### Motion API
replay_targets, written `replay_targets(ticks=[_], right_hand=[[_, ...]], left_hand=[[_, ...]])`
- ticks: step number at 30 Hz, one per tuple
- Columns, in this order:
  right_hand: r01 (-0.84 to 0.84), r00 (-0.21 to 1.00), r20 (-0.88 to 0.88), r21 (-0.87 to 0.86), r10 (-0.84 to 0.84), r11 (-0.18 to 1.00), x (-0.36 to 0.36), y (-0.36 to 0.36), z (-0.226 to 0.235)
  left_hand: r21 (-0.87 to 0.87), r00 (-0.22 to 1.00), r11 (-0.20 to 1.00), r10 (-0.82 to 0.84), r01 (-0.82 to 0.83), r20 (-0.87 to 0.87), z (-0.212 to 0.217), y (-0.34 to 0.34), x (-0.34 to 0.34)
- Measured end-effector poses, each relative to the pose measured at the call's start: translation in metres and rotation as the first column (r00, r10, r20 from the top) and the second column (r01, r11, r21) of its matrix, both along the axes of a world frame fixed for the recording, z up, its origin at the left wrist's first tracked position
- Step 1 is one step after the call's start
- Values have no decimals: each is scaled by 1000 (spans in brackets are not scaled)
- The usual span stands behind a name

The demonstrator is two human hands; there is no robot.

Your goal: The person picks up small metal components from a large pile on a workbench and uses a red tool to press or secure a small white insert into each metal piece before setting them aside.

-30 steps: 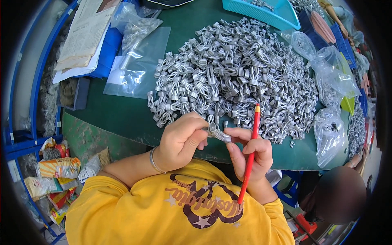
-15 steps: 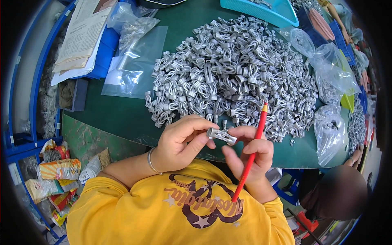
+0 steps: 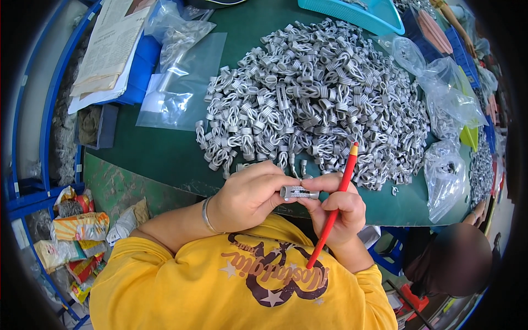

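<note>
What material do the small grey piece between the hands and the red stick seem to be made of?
Small grey ribbed piece: probably metal, dull silver with faint glints, like the pile of grey pieces. Thin red stick in the right hand: uniform matte red, plastic or painted wood; unclear.

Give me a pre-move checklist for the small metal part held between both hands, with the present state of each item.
1. Left hand grips the small metal part: ok, fingers wrap its left end.
2. Right hand supports the part: ok, fingertips touch its right end.
3. Red pencil secured: ok, held in the right hand, tip upward.
4. Part clear of the pile of metal parts: ok, held at the near edge of the green table, apart from the heap.
5. Part's surface condition: cannot tell, too small.
6. Plastic bags out of the way: ok, they lie off to the sides.
</note>
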State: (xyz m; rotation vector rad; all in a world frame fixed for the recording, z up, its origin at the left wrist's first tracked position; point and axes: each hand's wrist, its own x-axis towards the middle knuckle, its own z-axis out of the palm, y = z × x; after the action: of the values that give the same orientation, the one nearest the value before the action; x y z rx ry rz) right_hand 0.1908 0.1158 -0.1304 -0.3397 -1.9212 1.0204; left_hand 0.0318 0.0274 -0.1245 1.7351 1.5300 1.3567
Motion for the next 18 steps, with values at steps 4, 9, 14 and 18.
replay_targets(ticks=[4, 9, 14, 18], right_hand=[[-29, 1000, 9, 32, 29, 999, 4, 2, -1], [-29, 998, 65, 82, 24, 996, 2, 7, 8], [-77, 994, 92, 171, 62, 982, 2, 20, 13], [-45, 998, 52, 139, 38, 989, 0, 17, 10]], left_hand=[[-2, 998, 1000, 2, -2, -57, -3, -2, 0], [8, 1000, 1000, -7, 7, -27, 2, 3, -1], [-12, 997, 999, 40, -39, 72, 0, 0, 1], [59, 999, 998, 25, -28, 47, 0, 0, 0]])
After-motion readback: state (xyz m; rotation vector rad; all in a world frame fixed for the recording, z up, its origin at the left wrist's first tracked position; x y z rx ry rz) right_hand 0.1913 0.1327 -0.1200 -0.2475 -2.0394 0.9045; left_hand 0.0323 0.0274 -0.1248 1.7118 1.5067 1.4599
